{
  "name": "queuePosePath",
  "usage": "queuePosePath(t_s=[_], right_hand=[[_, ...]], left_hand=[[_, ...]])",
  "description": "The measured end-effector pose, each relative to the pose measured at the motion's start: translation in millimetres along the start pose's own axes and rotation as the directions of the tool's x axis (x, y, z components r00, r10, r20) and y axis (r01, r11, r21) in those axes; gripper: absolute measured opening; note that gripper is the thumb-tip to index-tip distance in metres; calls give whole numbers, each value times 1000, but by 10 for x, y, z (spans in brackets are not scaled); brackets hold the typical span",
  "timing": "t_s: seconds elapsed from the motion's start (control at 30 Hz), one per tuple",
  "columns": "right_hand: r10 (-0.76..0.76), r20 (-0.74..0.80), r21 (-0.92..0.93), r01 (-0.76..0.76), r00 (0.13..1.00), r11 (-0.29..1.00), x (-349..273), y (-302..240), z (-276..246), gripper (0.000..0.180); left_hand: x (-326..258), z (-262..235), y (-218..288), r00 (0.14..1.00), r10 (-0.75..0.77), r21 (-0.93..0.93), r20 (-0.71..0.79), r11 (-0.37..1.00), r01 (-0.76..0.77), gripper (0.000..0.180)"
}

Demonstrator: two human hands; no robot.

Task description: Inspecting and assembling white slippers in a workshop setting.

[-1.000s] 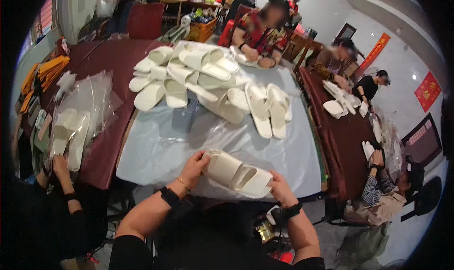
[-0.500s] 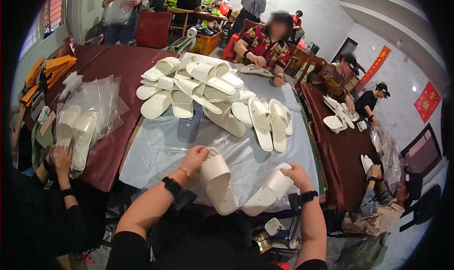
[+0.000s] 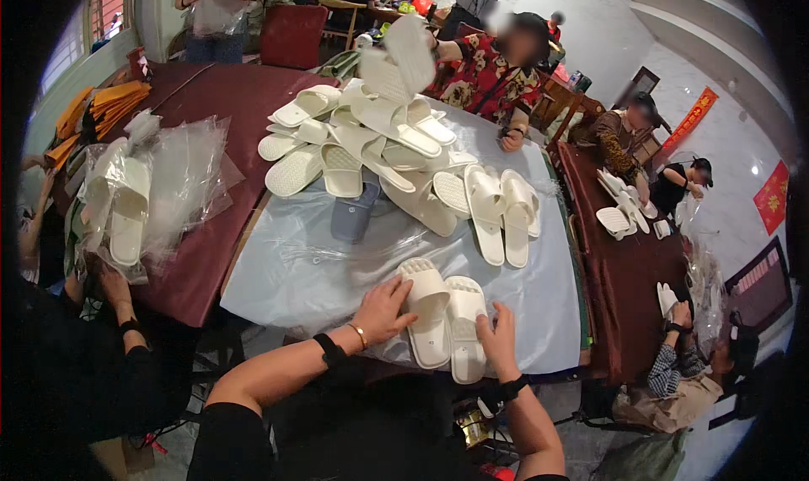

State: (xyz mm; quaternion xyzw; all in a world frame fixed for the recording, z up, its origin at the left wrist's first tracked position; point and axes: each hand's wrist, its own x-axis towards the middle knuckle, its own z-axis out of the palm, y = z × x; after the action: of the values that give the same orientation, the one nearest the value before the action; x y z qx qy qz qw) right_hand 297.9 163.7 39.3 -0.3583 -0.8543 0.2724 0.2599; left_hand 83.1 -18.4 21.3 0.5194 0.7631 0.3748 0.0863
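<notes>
Now, at the near edge of the table, my left hand [image 3: 383,311] and right hand [image 3: 499,343] bracket a pair of white slide slippers [image 3: 445,319] lying side by side, soles up, on the pale blue plastic sheet [image 3: 295,275]; the two touch along their inner edges, toes pointing away from me, so they read as a matched set. My left fingers [image 3: 403,297] are loosely spread and curl onto the outer edge of the left slipper, pressing it toward its partner; my right fingers [image 3: 504,317] are held together and laid flat against the outer edge of the right slipper, steadying it from the other side; neither hand lifts anything, both simply hold the pair square. Farther up the sheet a heap of loose white slippers [image 3: 371,131] lies jumbled, some sole up, some strap up, within arm's reach as the stock; one pair [image 3: 497,203] sits apart at its right side, already aligned. A grey-blue slipper [image 3: 354,216] lies among the white ones. Across the table a person in a floral shirt [image 3: 484,77] holds up a slipper [image 3: 396,60]. On the dark red table to my left, another worker's hand [image 3: 109,283] rests by slippers in clear plastic bags [image 3: 126,203].
</notes>
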Motion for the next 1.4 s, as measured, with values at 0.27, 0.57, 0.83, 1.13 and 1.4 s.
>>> queuePosePath(t_s=[0.27, 0.57, 0.83, 1.13, 1.4], right_hand=[[-102, -86, -25, 100, 991, 995, 129, 60, 279, 35], [189, 61, 312, -198, 980, 929, 36, 126, 190, 31], [-46, -114, 282, 76, 992, 956, 114, -313, -8, 22], [-397, -126, 158, 413, 909, 897, 591, -1097, 324, 21], [-575, 74, -139, 580, 814, 803, 904, -1150, 747, 11]], left_hand=[[252, -9, -182, 988, 106, -7, -113, 994, -108, 41], [508, -270, -759, 978, -30, 544, -206, 827, 140, 12], [527, -386, -587, 973, 51, 309, -227, 951, 23, 8], [441, -521, -433, 927, 246, 245, -283, 953, -178, 9], [466, -480, -328, 876, 340, 347, -343, 912, -218, 7]])
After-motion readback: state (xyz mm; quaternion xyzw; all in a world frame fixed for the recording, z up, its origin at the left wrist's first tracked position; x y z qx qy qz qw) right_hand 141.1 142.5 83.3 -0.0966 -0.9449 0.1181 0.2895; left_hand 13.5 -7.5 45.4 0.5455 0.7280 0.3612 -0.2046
